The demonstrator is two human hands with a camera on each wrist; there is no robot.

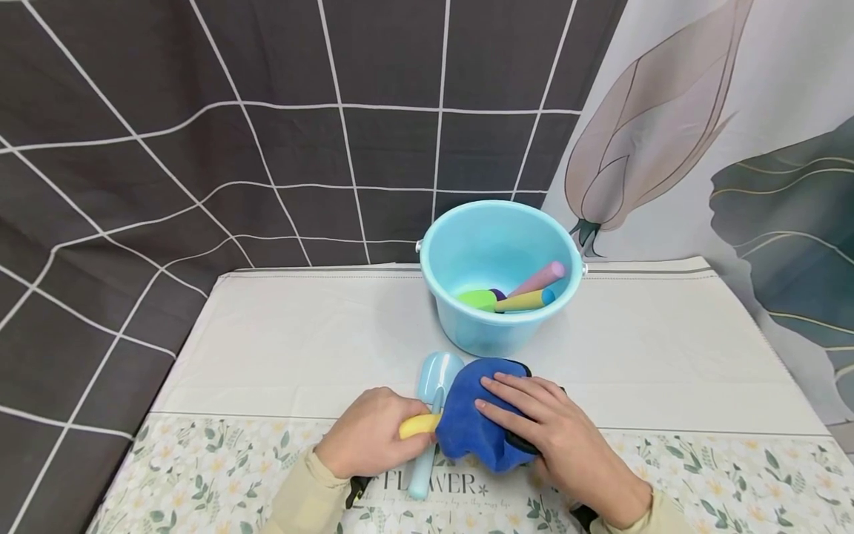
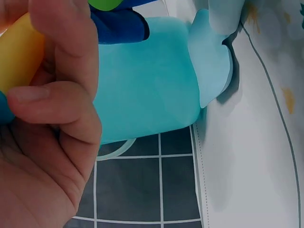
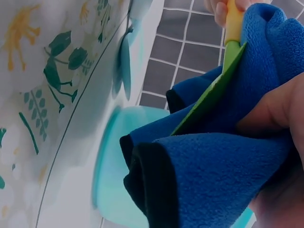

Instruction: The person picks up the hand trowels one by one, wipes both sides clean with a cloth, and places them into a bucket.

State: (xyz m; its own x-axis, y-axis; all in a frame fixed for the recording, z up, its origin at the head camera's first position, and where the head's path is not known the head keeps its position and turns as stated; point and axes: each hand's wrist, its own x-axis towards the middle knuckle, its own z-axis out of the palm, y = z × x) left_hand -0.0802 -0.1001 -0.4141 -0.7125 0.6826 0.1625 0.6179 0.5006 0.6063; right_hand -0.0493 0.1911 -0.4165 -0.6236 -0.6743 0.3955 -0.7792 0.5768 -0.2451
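The left hand (image 1: 382,433) grips the yellow handle (image 1: 419,426) of a tool; in the right wrist view its green blade (image 3: 209,97) lies between folds of a blue cloth (image 3: 223,166). The right hand (image 1: 567,437) holds the blue cloth (image 1: 477,415) around the blade, its fingers bent over the dark-edged fabric in the head view. Below the tool and partly covered by the cloth, a light blue scoop (image 1: 438,374) lies on the table, its handle pointing toward the front edge. The left wrist view shows the left fingers (image 2: 61,102) curled round the yellow handle (image 2: 19,52).
A light blue bucket (image 1: 497,326) stands behind the hands, near the table's back edge. Inside it lie a pink handle (image 1: 542,277), a yellow handle with a blue end (image 1: 523,300) and a green piece (image 1: 477,299). A dark gridded curtain (image 1: 387,148) hangs behind.
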